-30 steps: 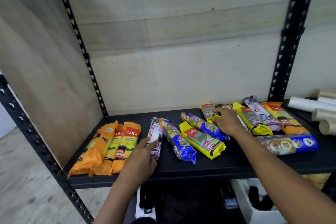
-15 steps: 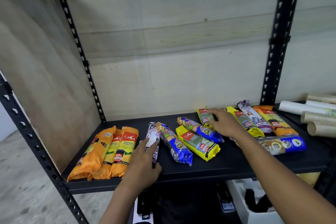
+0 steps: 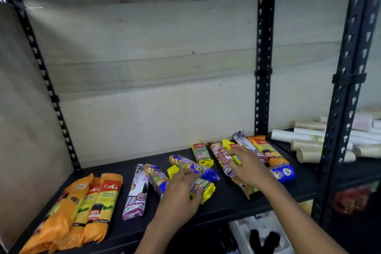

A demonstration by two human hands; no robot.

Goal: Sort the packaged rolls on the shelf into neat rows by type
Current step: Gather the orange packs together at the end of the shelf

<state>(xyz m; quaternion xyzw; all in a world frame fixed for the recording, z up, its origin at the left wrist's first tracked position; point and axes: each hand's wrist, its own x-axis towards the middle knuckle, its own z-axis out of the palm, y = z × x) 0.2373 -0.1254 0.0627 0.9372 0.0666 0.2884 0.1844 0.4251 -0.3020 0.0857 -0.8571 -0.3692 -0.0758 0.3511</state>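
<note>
We are only partly done sorting the rolls on the black shelf (image 3: 226,206).

Far to the left of our left fingers (image 3: 185,174), three orange rolls (image 3: 103,198) lie side by side. That row looks finished. Closer to those fingers lies a purple roll (image 3: 136,192), and a blue roll (image 3: 155,178) leans against it, just beside our knuckles. These two are not the same kind, so they still need to be moved.

Our left hand (image 3: 181,189) is bent over a yellow roll (image 3: 206,190), with the thumb on it. The fingertips touch a second blue roll (image 3: 208,173) that lies across the yellow one. We cannot tell if the hand really holds either of them.

Between our two hands, further back, sits a small yellow roll (image 3: 201,153).

Our right hand (image 3: 251,168) is flat, its fingers (image 3: 233,153) spread wide, and it grips nothing. The fingertips rest on a brown roll (image 3: 221,158). Just behind them peeks another yellow roll (image 3: 227,145), then a second purple roll (image 3: 241,140) and a lone orange roll (image 3: 266,150). A third blue roll (image 3: 285,172) sticks out past the wrist.

So the blue, yellow and purple ones are still mixed up, and the lone orange one is well apart from its row. Most of the sorting is still left, we think.

Far right, on the next shelf, lie paper tubes (image 3: 299,138).
</note>
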